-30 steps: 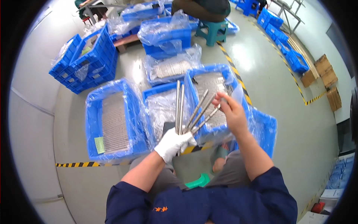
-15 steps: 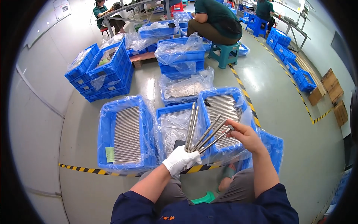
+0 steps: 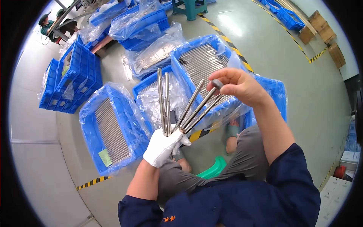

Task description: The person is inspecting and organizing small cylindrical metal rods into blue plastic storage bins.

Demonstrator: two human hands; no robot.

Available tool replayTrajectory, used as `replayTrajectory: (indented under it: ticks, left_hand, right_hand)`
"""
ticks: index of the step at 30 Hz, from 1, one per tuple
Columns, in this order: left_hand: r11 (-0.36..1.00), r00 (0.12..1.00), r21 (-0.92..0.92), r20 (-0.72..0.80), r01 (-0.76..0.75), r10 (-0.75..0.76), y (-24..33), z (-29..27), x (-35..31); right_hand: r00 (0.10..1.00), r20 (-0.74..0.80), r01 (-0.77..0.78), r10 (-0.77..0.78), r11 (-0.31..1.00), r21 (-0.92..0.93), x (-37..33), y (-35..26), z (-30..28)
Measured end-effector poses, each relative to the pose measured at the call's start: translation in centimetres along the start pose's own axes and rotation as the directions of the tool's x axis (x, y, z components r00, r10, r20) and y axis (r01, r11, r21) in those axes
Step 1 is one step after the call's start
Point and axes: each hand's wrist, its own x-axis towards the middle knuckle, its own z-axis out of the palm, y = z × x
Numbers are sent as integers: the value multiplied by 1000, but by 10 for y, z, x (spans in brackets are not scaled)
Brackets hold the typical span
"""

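My left hand [image 3: 159, 147], in a white glove, is closed around the lower ends of several shiny metal rods [image 3: 196, 110]. The rods fan upward, two standing nearly upright and the others leaning right, with small holes along their sides. My bare right hand [image 3: 245, 87] pinches a small dark grey round piece [image 3: 217, 83] between thumb and fingers. That piece sits at the top end of one leaning rod; whether it touches the rod end I cannot tell. Beneath the rods stands a blue crate [image 3: 137, 90] lined with clear plastic.
Rows of similar rods fill a left blue crate [image 3: 87, 142] and a right blue crate [image 3: 177, 62]. Another blue crate [image 3: 280, 90] stands by my right forearm. Stacked crates [image 3: 85, 72] are at far left, a teal stool [image 3: 191, 9] at the back. Yellow-black tape [image 3: 223, 34] marks the floor.
The view has tilted and shifted, so the crates appear turned and higher. My right hand, with the grey piece, has moved from the lowest leaning rod to the one beside it. The left grip stays closed.
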Motion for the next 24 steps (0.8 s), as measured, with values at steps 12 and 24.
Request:
replayTrajectory:
  ticks: [12, 24]
  left_hand:
    - [999, 1000, 54, -24, 1, 1, -14, -1, -5]
    - [985, 999, 174, -37, -13, 19, -16, 11, -9]
  right_hand:
    - [996, 7, -85, 88, 981, -176, -10, 0, 15]
    - [986, 44, -167, 162, 979, 120, -8, 9, 4]
